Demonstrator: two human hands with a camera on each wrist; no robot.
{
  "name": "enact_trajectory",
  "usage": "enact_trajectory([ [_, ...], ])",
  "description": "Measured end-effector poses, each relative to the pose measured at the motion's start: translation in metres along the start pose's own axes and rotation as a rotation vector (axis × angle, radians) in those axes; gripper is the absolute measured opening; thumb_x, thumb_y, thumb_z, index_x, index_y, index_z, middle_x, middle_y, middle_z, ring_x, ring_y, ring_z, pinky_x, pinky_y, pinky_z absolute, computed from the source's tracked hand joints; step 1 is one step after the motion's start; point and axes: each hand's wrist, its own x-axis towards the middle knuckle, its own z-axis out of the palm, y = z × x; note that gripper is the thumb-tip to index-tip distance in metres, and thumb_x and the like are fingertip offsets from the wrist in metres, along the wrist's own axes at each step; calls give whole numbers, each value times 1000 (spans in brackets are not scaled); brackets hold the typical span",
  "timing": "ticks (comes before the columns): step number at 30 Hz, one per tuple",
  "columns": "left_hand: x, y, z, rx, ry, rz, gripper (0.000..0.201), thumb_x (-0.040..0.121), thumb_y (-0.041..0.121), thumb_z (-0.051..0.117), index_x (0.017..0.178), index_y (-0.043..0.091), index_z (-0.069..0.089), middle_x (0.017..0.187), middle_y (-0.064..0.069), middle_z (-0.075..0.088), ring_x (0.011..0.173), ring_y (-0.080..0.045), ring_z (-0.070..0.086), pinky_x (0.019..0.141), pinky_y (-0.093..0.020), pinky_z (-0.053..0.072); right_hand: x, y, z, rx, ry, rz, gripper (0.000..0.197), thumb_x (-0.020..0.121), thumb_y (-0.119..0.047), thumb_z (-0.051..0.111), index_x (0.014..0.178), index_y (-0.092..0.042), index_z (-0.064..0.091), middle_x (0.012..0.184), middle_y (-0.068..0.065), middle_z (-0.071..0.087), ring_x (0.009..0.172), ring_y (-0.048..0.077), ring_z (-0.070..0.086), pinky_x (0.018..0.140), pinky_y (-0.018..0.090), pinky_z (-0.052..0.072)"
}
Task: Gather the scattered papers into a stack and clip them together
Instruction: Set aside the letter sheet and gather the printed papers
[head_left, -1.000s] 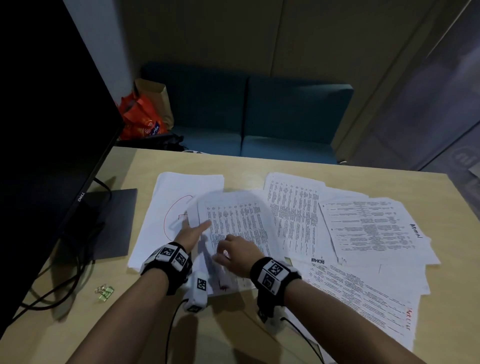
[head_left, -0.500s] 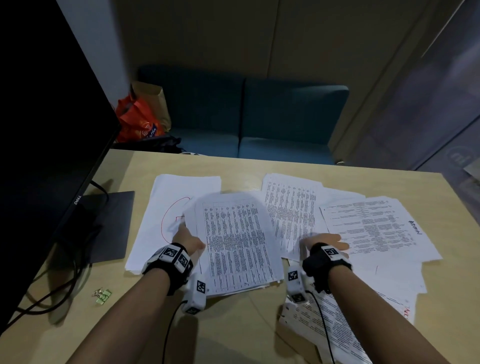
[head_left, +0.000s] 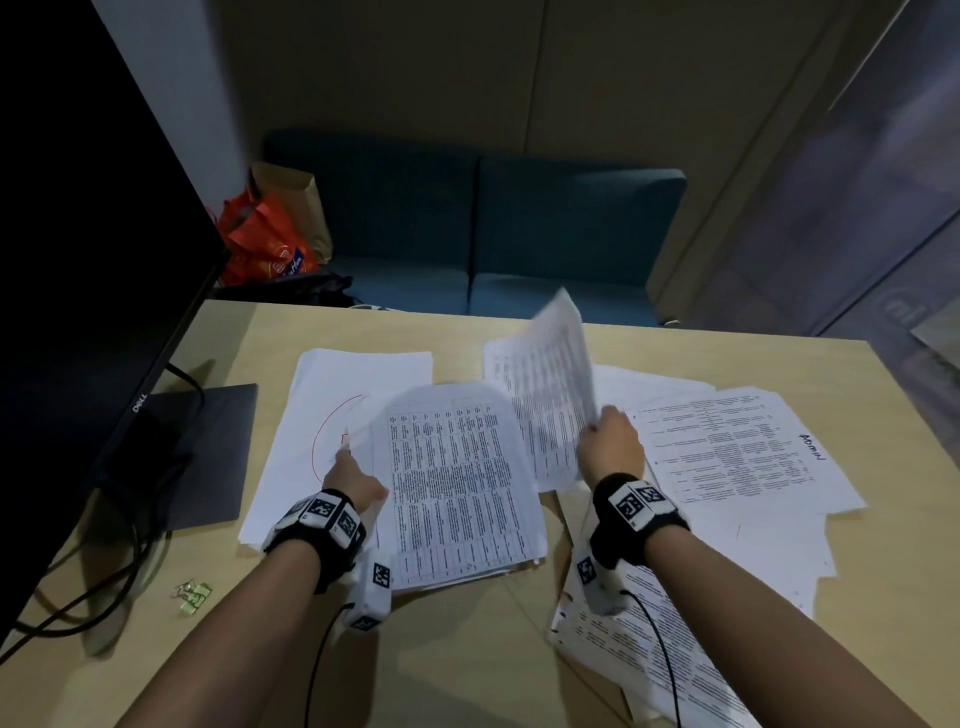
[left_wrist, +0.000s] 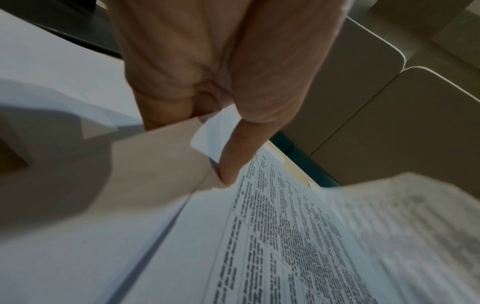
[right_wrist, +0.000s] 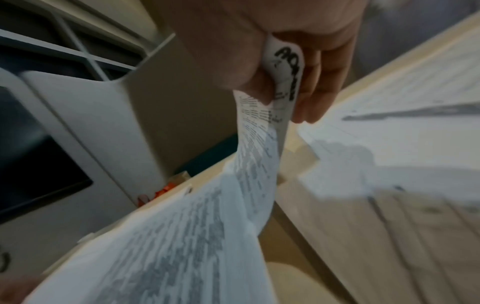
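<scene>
Right hand (head_left: 613, 447): raised above the light wooden table (head_left: 457, 649), thumb and fingers (right_wrist: 322, 82) curled tight on the near edge of a lifted sheaf of printed white sheets (head_left: 550, 395) — the sheaf stands tilted up and away from the palm, blurred.
Lifted sheaf, wrist view: the pinched corner carries black handwritten letters; the rest hangs down below the fingers.
Left hand (head_left: 356, 480): low on the table, at the left edge of the gathered stack of printed pages (head_left: 462, 493); one straight finger presses the stack's top page near its corner, the other fingers are tucked under paper and cannot be read clearly.
Gathered stack: lies flat in the middle, between the two wrists, overlapping a white sheet with a red curved line (head_left: 332, 431) on its left.
Loose papers: several printed sheets (head_left: 727, 447) spread to the right of the right hand, more beneath the right forearm.
Green binder clips (head_left: 193, 597): near the table's left front edge — well apart from both hands.
Black monitor (head_left: 78, 260): far left.
</scene>
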Motion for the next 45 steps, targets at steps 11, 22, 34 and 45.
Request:
enact_trajectory([
  [11, -3, -1, 3, -239, -21, -22, 71, 96, 29, 50, 151, 6, 12, 155, -16, 27, 140, -33, 33, 113, -39, 30, -2, -19, -8, 575, 214, 116, 19, 98, -17, 40, 104, 0, 46, 82, 9, 53, 79, 27, 50, 69, 32, 38],
  [22, -6, -11, 0, -327, -119, -27, 77, 81, 11, 71, 145, 5, 29, 145, -16, 45, 129, -33, 47, 108, -46, 39, 7, -23, -18, 657, 351, 57, 27, 99, -20, 39, 114, 2, 45, 91, 12, 53, 84, 29, 57, 69, 29, 37],
  [34, -14, -6, -1, -649, -154, -63, 82, 92, 57, 42, 153, 14, 9, 160, -9, 15, 147, -29, 17, 118, -49, 19, -4, -7, 42, 248, -520, 245, 13, 76, 7, 57, 86, 3, 63, 89, 18, 67, 88, 34, 64, 82, 42, 57],
  [45, -36, 7, 9, -387, 36, 190, 58, 84, -3, 58, 135, 12, 35, 118, -8, 54, 110, -29, 55, 80, -28, 46, -23, -16, 48, -154, -361, 17, 56, 79, -23, 67, 125, -5, 40, 122, 12, 48, 112, 30, 50, 90, 39, 49],
])
